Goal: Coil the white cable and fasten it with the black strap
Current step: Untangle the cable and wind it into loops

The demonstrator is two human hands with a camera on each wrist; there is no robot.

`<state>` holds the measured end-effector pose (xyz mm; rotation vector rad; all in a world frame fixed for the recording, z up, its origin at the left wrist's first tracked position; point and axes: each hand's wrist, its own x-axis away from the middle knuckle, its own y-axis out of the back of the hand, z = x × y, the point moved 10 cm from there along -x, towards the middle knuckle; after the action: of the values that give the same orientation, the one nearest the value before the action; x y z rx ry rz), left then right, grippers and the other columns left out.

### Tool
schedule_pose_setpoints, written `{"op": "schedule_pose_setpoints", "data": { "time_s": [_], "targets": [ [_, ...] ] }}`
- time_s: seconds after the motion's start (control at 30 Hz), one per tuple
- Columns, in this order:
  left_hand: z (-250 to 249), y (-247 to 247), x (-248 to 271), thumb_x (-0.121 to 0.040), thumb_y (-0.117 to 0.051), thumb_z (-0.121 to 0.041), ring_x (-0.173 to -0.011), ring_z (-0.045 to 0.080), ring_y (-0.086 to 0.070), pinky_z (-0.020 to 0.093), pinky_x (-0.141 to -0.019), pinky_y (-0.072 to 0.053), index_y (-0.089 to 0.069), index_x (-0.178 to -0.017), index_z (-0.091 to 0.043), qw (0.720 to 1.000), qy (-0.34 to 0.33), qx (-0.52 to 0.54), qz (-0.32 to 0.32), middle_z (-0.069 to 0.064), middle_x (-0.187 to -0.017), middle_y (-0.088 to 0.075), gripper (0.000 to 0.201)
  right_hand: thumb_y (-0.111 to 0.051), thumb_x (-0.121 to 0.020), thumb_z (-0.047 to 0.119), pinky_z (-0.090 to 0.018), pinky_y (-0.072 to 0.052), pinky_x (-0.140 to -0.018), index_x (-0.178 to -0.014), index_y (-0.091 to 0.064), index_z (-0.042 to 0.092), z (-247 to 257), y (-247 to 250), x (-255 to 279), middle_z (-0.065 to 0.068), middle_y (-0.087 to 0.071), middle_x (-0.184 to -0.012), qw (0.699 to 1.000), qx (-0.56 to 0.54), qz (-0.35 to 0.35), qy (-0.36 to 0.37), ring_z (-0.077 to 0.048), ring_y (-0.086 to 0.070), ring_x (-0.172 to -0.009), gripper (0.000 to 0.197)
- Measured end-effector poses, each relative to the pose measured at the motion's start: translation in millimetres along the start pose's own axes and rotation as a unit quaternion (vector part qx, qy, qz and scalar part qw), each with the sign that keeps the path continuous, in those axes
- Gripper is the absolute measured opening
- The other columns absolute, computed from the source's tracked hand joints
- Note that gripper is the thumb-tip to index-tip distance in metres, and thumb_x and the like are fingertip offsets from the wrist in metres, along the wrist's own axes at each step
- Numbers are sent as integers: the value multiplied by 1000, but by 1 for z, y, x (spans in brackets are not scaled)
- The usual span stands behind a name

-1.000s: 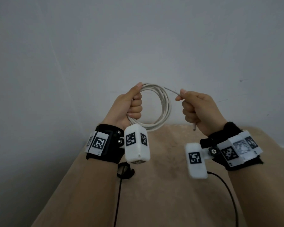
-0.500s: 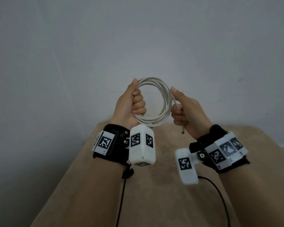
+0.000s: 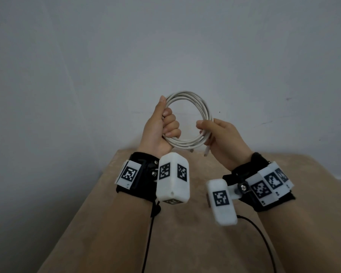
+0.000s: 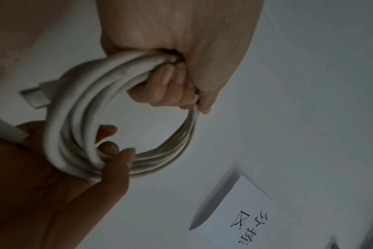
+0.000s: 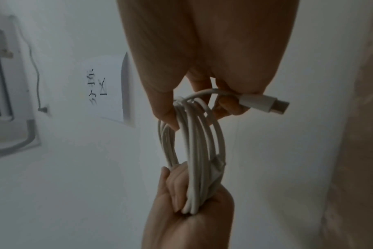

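The white cable (image 3: 198, 107) is wound into a round coil of several loops, held up in front of the wall. My left hand (image 3: 161, 128) grips the coil's left side in a fist, thumb up along the loops (image 4: 109, 79). My right hand (image 3: 215, 133) pinches the coil's right side between thumb and fingers (image 5: 181, 114) and holds the loose end. The USB plug (image 5: 264, 103) of that end sticks out below this hand (image 3: 206, 152). A second plug (image 4: 35, 96) lies against the coil near my left hand. No black strap shows in any view.
A beige cloth-covered table (image 3: 185, 223) lies below my forearms, its far edge at the grey wall (image 3: 165, 46). Black cords (image 3: 148, 239) hang from both wrist cameras. A paper sign with handwriting (image 5: 105, 94) hangs on the wall above.
My right hand brought the free end of the cable in to the coil and now grips the coil's right side. Both hands drew closer together.
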<state>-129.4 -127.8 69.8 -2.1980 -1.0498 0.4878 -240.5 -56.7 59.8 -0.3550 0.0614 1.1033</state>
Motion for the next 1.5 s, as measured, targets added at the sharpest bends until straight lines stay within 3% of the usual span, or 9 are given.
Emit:
{"op": "schedule_pose_setpoints", "data": {
  "time_s": [0.13,0.2,0.3,0.5,0.73,1.03,1.17,1.37,1.5],
  "targets": [
    [4,-2,-1,-95,-47,-47,-30,4,-21,15,-30,-22,-33,-62,-20,1000,6,-8,7,-9,-40,-22,45,-56,-88,1,-30,-44,-79,-68,-63,5,-6,-4,-2,-8,-61,-73,994,-103,4,-23,-15,-57,-73,22],
    [6,-4,0,-95,-47,-48,-31,4,-22,15,-32,-23,-33,-62,-20,1000,7,-15,12,-9,-40,-22,45,-52,-90,2,-29,-49,-80,-67,-60,6,-6,-8,0,-7,-64,-71,989,-140,21,-33,-17,-62,-77,24],
    [7,-7,0,-94,-47,-48,-32,4,-23,15,-33,-25,-34,-62,-19,999,11,-20,23,-8,-40,-23,45,-46,-93,3,-29,-52,-75,-69,-48,10,-3,-14,3,-1,-54,-57,979,-192,47,-45,-15,-61,-66,25],
    [13,-10,3,-94,-49,-39,-34,6,-33,17,-40,-36,-40,-61,-17,996,62,-30,54,-8,-41,-32,41,-45,-93,2,-23,-43,-49,-64,-36,16,1,-10,5,6,-28,-46,965,-258,22,-50,-7,-28,-38,34],
    [-3,4,17,-87,-59,-26,-67,17,-66,31,-78,-56,-62,-82,-8,969,52,-229,79,4,-69,-65,20,-49,-89,0,-18,-21,-33,-60,-35,17,4,6,6,8,-23,-42,988,-148,-20,-36,-6,-18,-35,37],
    [-2,19,15,-90,-60,-24,-79,17,-71,28,-76,-56,-67,-98,-6,908,56,-408,71,9,-88,-75,21,-54,-84,-3,-18,-19,-36,-60,-33,19,1,5,11,7,-25,-45,999,-7,-22,-41,-9,-18,-36,40],
    [-1,14,14,-89,-63,-18,-67,14,-68,26,-69,-56,-66,-93,-6,898,41,-433,66,3,-73,-71,13,-53,-83,-5,-18,-17,-36,-58,-29,20,0,7,12,6,-24,-44,998,-3,-23,-52,-10,-16,-36,42],
    [15,10,20,-98,-48,-12,-44,11,-52,34,-65,-59,-54,-81,-4,919,57,-384,70,-3,-48,-43,20,-49,-83,-3,-17,-17,-34,-66,-31,20,-23,7,10,7,-23,-42,992,-18,-8,-124,-8,-15,-35,33],
    [5,33,39,-94,-57,-14,-62,19,-65,31,-69,-57,-60,-87,1,865,87,-494,27,6,-63,-65,18,-49,-83,-3,-17,-16,-34,-63,-28,20,-36,-8,18,7,-20,-44,985,18,38,-167,-9,-13,-36,37]
  ]
}}
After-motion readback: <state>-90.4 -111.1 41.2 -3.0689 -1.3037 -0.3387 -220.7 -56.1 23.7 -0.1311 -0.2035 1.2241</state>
